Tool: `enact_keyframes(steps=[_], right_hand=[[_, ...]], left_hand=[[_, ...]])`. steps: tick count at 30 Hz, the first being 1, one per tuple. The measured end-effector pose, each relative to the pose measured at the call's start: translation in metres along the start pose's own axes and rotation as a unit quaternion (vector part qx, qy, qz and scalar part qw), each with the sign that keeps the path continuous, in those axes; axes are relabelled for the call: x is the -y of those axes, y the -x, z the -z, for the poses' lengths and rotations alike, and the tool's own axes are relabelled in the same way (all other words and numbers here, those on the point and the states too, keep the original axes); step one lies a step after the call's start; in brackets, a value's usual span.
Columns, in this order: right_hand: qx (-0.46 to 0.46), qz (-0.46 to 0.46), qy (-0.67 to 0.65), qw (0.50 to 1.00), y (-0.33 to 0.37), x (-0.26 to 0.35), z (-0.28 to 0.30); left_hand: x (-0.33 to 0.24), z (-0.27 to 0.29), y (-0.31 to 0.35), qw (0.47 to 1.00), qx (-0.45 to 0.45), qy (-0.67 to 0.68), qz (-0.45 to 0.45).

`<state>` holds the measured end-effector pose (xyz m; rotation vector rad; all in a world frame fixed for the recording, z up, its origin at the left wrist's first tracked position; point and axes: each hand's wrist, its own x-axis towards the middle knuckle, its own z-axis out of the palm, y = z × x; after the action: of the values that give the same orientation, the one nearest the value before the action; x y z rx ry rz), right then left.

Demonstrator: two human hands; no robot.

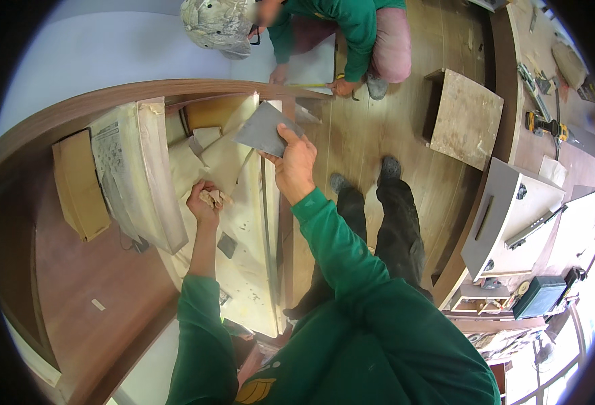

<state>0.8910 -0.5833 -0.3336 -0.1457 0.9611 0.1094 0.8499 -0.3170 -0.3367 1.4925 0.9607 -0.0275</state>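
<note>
My right hand point(293, 162) grips a flat dark grey rectangular piece point(265, 129) by its edge, thumb on its face; its material is unclear. To the left, my left hand point(202, 204) is closed around a crumpled tan scrap point(214, 198) that looks like paper or cloth. Both hands are above a cream-covered surface point(247, 270) with dark spots and marks. A small dark grey square point(227, 246) lies on it, nearer to me than my left hand.
A co-worker point(338, 27) crouches at the far side, hands at a yellow tape measure point(311, 85). A cardboard box point(80, 185) stands at the left. Rightward are a low wooden stool point(466, 116), a grey-fronted drawer point(513, 219) and a bench with a yellow-black drill point(546, 126).
</note>
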Motion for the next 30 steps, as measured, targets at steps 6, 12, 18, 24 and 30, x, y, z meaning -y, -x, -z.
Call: enact_keyframes(steps=[6,12,18,24,30], right_hand=[[0.025,-0.017,-0.014,0.999,-0.014,-0.006,-0.009],[0.053,-0.011,0.030,0.998,-0.004,0.010,-0.004],[0.012,-0.047,0.005,0.999,-0.012,0.000,0.006],[0.006,-0.020,0.009,1.000,-0.015,-0.004,-0.004],[0.103,0.005,0.048,0.994,-0.014,0.003,0.009]], left_hand=[[-0.003,0.002,0.003,0.999,0.026,-0.018,0.013],[0.000,0.002,0.000,1.000,0.008,-0.020,0.005],[0.002,0.003,-0.001,1.000,0.008,-0.009,-0.006],[0.002,0.003,0.000,1.000,0.014,-0.013,-0.008],[0.002,0.004,-0.002,1.000,0.015,-0.021,-0.006]])
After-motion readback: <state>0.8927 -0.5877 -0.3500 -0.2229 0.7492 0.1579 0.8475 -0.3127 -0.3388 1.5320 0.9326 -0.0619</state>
